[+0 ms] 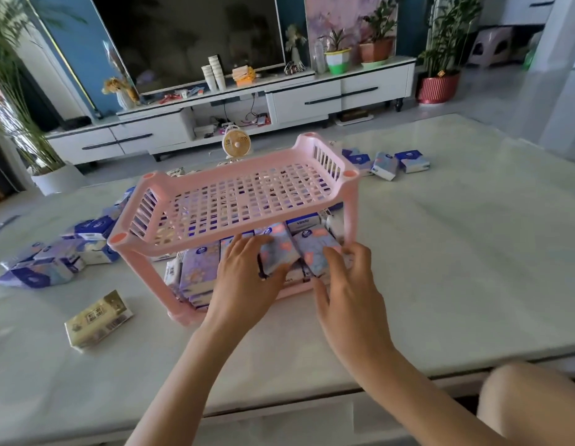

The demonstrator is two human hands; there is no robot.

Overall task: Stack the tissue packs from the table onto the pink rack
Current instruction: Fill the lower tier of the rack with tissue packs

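A pink two-tier rack [311, 146] stands mid-table; its top shelf is bare and its lower shelf holds several purple and blue tissue packs [199, 268]. At the lower shelf's front, my left hand [247, 281] holds a floral tissue pack [278, 249] with fingers on top and thumb underneath. My right hand [347, 284] grips a second floral pack [316, 249] beside it, on the right. Both packs lie tilted on the packs below. Loose packs lie in a heap at the left [51, 265] and several at the far right [392, 164].
A beige tissue pack [98, 318] lies alone near the table's front left. The pale marble table [472, 252] has its front edge close to me. A small fan [236, 144] sits behind the rack. A knee [533, 403] shows at bottom right.
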